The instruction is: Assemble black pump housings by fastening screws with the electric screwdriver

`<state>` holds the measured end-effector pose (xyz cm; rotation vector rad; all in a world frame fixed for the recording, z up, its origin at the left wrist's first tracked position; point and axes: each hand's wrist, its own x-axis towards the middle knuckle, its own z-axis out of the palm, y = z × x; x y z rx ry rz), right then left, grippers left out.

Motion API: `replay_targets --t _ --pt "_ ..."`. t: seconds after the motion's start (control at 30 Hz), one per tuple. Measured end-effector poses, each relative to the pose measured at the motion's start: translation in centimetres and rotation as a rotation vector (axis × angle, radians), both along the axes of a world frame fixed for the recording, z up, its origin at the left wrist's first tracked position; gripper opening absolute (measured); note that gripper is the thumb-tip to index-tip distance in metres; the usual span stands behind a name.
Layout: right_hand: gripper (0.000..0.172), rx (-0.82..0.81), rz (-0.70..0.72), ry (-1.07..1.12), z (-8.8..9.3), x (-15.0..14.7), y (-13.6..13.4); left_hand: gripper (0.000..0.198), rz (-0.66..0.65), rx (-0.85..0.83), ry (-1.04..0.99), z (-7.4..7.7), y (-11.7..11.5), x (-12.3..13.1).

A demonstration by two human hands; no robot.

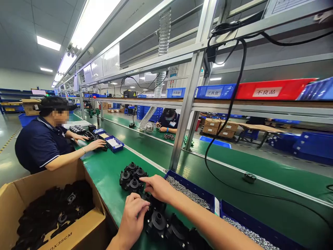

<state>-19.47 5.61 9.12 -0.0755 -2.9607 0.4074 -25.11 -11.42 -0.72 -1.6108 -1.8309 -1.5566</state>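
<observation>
A cluster of black moulded plastic parts [132,177] with round necks lies on the green bench [106,173] in front of me. My right hand [156,187] reaches over them with the index finger stretched out and touching one part; the other fingers are curled under. My left hand [134,217] rests fingers-down on another black part [157,222], its fingers bent around the part's edge. More black parts trail toward the bottom edge under my right forearm.
A cardboard box [78,236] of black parts stands at lower left. Blue bins of small metal screws [189,192] sit right of the parts. A co-worker in a dark polo [41,142] works at the left; another person sits across the conveyor. A black cable [221,139] hangs down.
</observation>
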Motion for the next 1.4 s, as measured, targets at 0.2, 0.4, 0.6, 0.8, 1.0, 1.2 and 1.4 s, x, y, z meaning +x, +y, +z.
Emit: replay_targets --t 0.2,0.4,0.6,0.8,1.0,1.2,1.4 --pt "0.03 0.005 -0.042 0.054 0.7 3.0 -0.1 0.02 0.023 -0.028 0.128 0.1 -0.4 0.4" --pt "0.019 -0.18 -0.14 0.104 0.1 5.6 0.1 0.028 0.073 -0.101 0.261 0.5 -1.2 0.5" --pt "0.017 -0.308 -0.214 0.093 -1.7 5.5 0.2 0.029 0.074 -0.067 0.34 -0.1 -1.2 0.0" --pt "0.017 -0.255 -0.257 0.135 -2.0 5.5 0.0 0.028 0.063 -0.078 0.318 -0.5 -1.2 -0.5" --pt "0.02 -0.139 -0.133 0.098 -1.7 6.0 0.2 0.069 0.06 -0.229 0.062 -1.5 -1.9 -1.1" --pt "0.02 -0.018 -0.114 0.036 -1.7 6.0 0.0 0.057 0.015 -0.255 -0.061 -1.2 -1.8 -1.1" --pt "0.014 0.026 -0.152 -0.076 -0.6 6.3 1.8 0.045 -0.028 -0.202 -0.038 0.8 -2.0 -2.3"
